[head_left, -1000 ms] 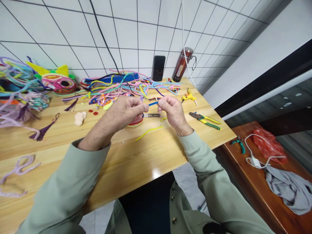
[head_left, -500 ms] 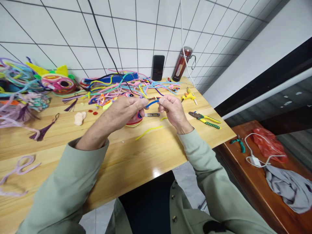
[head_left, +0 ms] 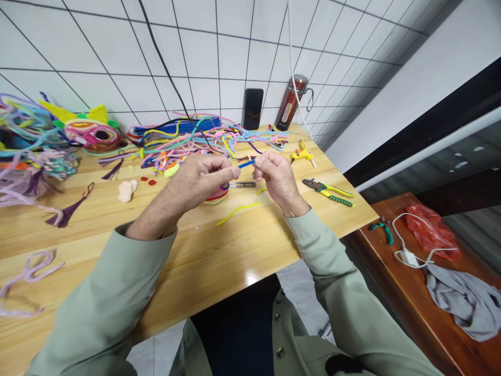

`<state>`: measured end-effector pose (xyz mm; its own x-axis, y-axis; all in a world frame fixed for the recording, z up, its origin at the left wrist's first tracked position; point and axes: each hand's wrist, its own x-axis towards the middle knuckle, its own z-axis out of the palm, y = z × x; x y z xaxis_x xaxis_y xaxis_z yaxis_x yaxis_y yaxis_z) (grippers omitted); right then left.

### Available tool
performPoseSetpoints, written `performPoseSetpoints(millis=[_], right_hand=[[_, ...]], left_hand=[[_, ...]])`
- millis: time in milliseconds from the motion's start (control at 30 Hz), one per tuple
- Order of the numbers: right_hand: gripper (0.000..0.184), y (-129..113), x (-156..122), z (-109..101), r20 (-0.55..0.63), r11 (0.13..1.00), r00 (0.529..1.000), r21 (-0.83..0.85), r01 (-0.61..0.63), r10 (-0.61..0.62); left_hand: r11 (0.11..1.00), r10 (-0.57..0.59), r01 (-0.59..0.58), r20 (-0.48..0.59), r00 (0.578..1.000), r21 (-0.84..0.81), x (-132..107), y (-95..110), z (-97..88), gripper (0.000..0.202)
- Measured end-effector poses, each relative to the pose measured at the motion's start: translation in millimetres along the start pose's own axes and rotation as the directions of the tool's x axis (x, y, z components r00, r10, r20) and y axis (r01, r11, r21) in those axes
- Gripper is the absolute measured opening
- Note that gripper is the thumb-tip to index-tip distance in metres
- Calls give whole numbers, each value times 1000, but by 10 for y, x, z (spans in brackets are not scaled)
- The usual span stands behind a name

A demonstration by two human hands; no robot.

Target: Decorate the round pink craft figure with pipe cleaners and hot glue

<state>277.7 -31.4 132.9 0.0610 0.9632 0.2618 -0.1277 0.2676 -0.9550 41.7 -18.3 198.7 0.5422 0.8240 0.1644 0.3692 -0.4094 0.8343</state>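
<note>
A short blue pipe cleaner [head_left: 246, 163] spans the small gap between my two hands above the table. One end is pinched between thumb and fingers of my left hand [head_left: 201, 177]. The other end sits in the closed fingertips of my right hand [head_left: 274, 177]. Under my left hand, partly hidden, lies a pink and red rounded piece [head_left: 217, 196]. Beside it are small thread snips [head_left: 243, 184]. A yellow pipe cleaner [head_left: 238, 212] lies on the wood below the hands.
Pliers [head_left: 327, 192] and a yellow glue gun [head_left: 302, 154] lie to the right. A phone [head_left: 252, 108] and a thermos flask [head_left: 291, 103] stand by the tiled wall. A colourful mask [head_left: 92, 133], pipe cleaner heaps and a purple tassel [head_left: 71, 210] occupy the left of the table [head_left: 219, 261].
The blue pipe cleaner, slightly bowed before, is now straighter between my fingers. My left hand has shifted slightly to the right; my right hand is nearly still.
</note>
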Motion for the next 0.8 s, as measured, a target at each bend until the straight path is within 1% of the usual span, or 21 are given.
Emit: performPoseSetpoints(millis=[67,133,167,233,300,367,433,533,633,700,800], right_hand=[[65,-9,-9,-1,1,1000,1000,-19,23,-23],[63,-14,-23,1,0,997,998,-62,56,-56],[62,-14,-32,4,-4,994,997,-87,72,-73],[61,-8,-49,14,-6,986,996,-137,90,-92],[62,6,-66,29,8,980,996,-178,91,-91],[65,25,-78,47,35,978,996,-193,85,-80],[68,44,-84,64,56,982,996,-174,78,-69],[72,56,-84,81,65,994,997,-94,51,-45],[72,42,-79,81,89,1000,996,-26,11,-9],[72,23,-75,70,118,1000,993,0,-23,23],[72,4,-68,46,153,997,985,14,-78,75]], left_hand=[[1000,-13,11,75,997,27,12,-18,-27,39],[999,-26,21,108,994,49,28,-39,-40,39],[999,-31,27,95,995,45,35,-48,-35,39],[999,-40,39,29,999,14,45,-65,-1,40],[999,-46,46,-24,999,-3,52,-84,53,36],[999,-48,49,-49,998,10,56,-107,105,31],[998,-60,60,-50,997,8,58,-131,136,33],[993,-100,98,-39,994,-60,53,-150,129,35],[982,-127,131,36,991,-138,47,-144,78,33],[979,-118,131,91,989,-155,45,-131,44,31],[982,-108,122,105,989,-145,47,-109,27,31]])
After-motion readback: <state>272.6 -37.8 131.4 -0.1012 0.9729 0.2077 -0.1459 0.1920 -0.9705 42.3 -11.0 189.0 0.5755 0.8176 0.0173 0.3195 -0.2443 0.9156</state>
